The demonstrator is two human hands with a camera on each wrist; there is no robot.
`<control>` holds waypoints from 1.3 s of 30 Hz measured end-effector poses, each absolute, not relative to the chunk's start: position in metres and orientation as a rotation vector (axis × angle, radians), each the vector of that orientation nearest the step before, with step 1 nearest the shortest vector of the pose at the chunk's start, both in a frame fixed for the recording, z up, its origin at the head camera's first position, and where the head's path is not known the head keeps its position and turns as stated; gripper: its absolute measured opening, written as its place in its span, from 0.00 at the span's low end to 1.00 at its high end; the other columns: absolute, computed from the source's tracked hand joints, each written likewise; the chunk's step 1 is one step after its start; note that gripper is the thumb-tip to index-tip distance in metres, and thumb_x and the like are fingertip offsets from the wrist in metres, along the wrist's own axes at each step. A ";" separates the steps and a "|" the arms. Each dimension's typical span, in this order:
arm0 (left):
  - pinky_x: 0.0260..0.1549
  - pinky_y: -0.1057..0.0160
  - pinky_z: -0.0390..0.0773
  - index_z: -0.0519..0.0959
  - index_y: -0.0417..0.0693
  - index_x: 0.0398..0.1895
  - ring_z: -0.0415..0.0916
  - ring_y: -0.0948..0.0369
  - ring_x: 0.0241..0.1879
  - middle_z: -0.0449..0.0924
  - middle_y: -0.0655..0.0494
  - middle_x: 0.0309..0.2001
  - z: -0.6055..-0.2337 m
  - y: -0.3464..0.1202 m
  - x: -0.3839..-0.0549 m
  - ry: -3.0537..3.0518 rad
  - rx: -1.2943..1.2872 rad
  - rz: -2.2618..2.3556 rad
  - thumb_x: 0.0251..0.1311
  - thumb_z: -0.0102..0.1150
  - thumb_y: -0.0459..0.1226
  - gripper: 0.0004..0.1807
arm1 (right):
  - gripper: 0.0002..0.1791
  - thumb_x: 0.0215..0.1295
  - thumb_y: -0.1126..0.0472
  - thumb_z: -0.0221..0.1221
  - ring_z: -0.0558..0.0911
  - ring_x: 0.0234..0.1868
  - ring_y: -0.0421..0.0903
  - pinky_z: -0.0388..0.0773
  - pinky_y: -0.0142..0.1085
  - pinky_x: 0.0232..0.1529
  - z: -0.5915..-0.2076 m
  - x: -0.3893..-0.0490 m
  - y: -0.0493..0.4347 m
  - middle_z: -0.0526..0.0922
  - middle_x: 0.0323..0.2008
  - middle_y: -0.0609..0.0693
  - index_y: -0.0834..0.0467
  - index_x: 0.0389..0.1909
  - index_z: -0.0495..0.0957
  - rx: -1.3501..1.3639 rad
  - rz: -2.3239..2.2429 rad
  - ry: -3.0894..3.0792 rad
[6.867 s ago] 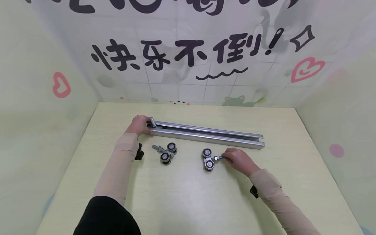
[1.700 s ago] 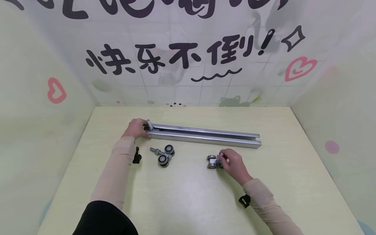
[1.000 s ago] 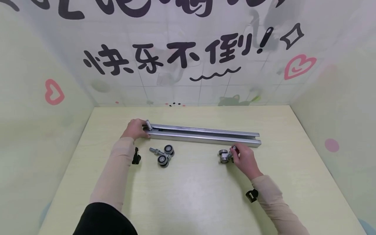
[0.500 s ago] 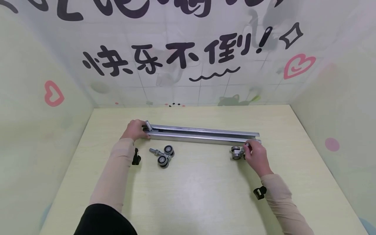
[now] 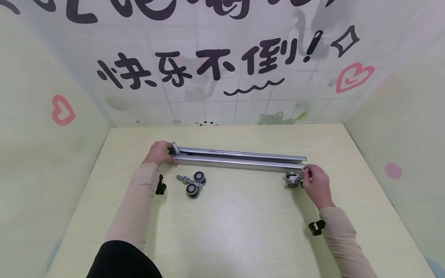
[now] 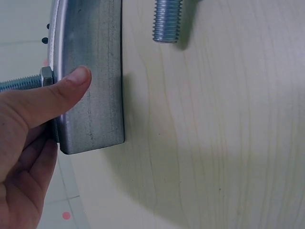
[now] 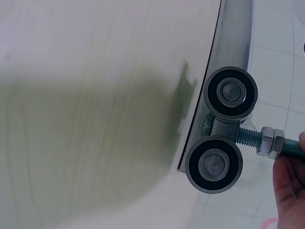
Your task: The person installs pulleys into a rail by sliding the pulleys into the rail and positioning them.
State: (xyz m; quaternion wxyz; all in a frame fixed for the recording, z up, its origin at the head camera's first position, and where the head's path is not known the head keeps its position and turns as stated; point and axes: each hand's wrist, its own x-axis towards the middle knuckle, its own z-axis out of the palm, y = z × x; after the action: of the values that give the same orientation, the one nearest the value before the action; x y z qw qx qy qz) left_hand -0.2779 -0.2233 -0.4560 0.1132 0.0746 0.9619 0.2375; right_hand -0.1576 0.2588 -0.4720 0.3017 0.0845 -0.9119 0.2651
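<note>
A metal C-channel rail lies across the table with its slot up. My left hand grips its left end, thumb along the near side in the left wrist view. A threaded bolt with a nut stands out of the slot beside that thumb. My right hand pinches the threaded stem of a roller trolley, stem up, in front of the rail's right end. In the right wrist view its wheels overlap the rail end; whether they touch cannot be told.
A second roller trolley lies on the table in front of the rail's left part, stem pointing left. Printed wall sheets border the table at the back and both sides.
The right hand has turned the trolley from lying flat to stem up, then carried it right to the rail's right end. The left hand keeps its grip; the second trolley lies still.
</note>
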 end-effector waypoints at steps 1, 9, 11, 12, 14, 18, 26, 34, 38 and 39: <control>0.54 0.44 0.65 0.76 0.33 0.46 0.69 0.41 0.48 0.75 0.33 0.49 -0.456 -0.224 -0.278 2.822 0.223 0.697 0.35 0.72 0.33 0.28 | 0.06 0.49 0.76 0.59 0.74 0.23 0.52 0.72 0.43 0.20 -0.471 -0.157 0.261 0.76 0.23 0.62 0.72 0.29 0.74 0.209 0.704 -2.416; 0.53 0.44 0.66 0.77 0.32 0.45 0.69 0.41 0.48 0.75 0.33 0.48 -0.457 -0.223 -0.279 2.835 0.232 0.677 0.35 0.73 0.33 0.29 | 0.04 0.50 0.77 0.57 0.74 0.24 0.56 0.73 0.46 0.25 -0.469 -0.154 0.276 0.76 0.24 0.65 0.73 0.29 0.73 0.118 0.704 -2.445; 0.53 0.44 0.66 0.77 0.32 0.45 0.69 0.40 0.48 0.75 0.33 0.48 -0.456 -0.223 -0.279 2.836 0.232 0.671 0.35 0.73 0.33 0.28 | 0.04 0.51 0.77 0.56 0.74 0.24 0.56 0.73 0.47 0.25 -0.470 -0.153 0.280 0.76 0.25 0.65 0.73 0.29 0.73 0.101 0.703 -2.448; 0.53 0.45 0.66 0.77 0.32 0.45 0.69 0.40 0.48 0.75 0.33 0.48 -0.456 -0.222 -0.279 2.836 0.229 0.670 0.35 0.73 0.33 0.28 | 0.04 0.51 0.77 0.56 0.74 0.24 0.56 0.72 0.47 0.25 -0.470 -0.153 0.282 0.76 0.25 0.66 0.74 0.29 0.73 0.093 0.700 -2.450; 0.53 0.44 0.66 0.77 0.32 0.45 0.69 0.40 0.48 0.75 0.34 0.48 -0.455 -0.222 -0.279 2.835 0.227 0.669 0.35 0.73 0.33 0.28 | 0.04 0.51 0.78 0.56 0.74 0.24 0.57 0.72 0.48 0.25 -0.470 -0.152 0.286 0.76 0.25 0.66 0.74 0.29 0.73 0.075 0.704 -2.449; 0.53 0.45 0.66 0.77 0.32 0.44 0.70 0.41 0.48 0.75 0.34 0.48 -0.454 -0.221 -0.279 2.833 0.236 0.674 0.35 0.73 0.34 0.28 | 0.04 0.52 0.77 0.55 0.74 0.25 0.59 0.71 0.48 0.26 -0.471 -0.153 0.293 0.76 0.25 0.67 0.75 0.29 0.73 0.030 0.716 -2.447; 0.54 0.45 0.65 0.77 0.32 0.43 0.69 0.40 0.49 0.75 0.33 0.48 -0.454 -0.222 -0.277 2.835 0.242 0.679 0.35 0.73 0.33 0.27 | 0.04 0.54 0.76 0.54 0.75 0.26 0.60 0.73 0.49 0.27 -0.473 -0.155 0.306 0.76 0.27 0.69 0.75 0.31 0.72 -0.034 0.700 -2.466; 0.54 0.45 0.65 0.77 0.32 0.44 0.69 0.40 0.48 0.75 0.34 0.48 -0.454 -0.222 -0.277 2.834 0.232 0.659 0.35 0.73 0.34 0.28 | 0.04 0.54 0.77 0.53 0.74 0.26 0.61 0.72 0.49 0.27 -0.474 -0.159 0.311 0.76 0.26 0.69 0.75 0.30 0.72 -0.052 0.707 -2.458; 0.54 0.44 0.65 0.77 0.31 0.44 0.69 0.40 0.48 0.75 0.33 0.48 -0.450 -0.221 -0.275 2.832 0.232 0.656 0.36 0.72 0.33 0.28 | 0.04 0.54 0.77 0.53 0.74 0.26 0.61 0.72 0.50 0.27 -0.473 -0.163 0.314 0.75 0.26 0.69 0.76 0.30 0.72 -0.046 0.706 -2.452; 0.54 0.44 0.64 0.76 0.31 0.45 0.68 0.40 0.48 0.75 0.33 0.48 -0.449 -0.221 -0.275 2.832 0.232 0.656 0.36 0.72 0.33 0.27 | 0.04 0.54 0.77 0.53 0.74 0.26 0.62 0.72 0.50 0.27 -0.473 -0.164 0.315 0.75 0.26 0.69 0.76 0.30 0.72 -0.044 0.706 -2.449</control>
State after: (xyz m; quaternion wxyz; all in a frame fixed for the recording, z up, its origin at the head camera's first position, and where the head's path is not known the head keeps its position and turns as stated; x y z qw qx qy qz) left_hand -0.2746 -0.2212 -0.4494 0.1124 0.0791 0.9649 0.2237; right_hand -0.1640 0.3146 -0.4727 0.2920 -0.0166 -0.9188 0.2650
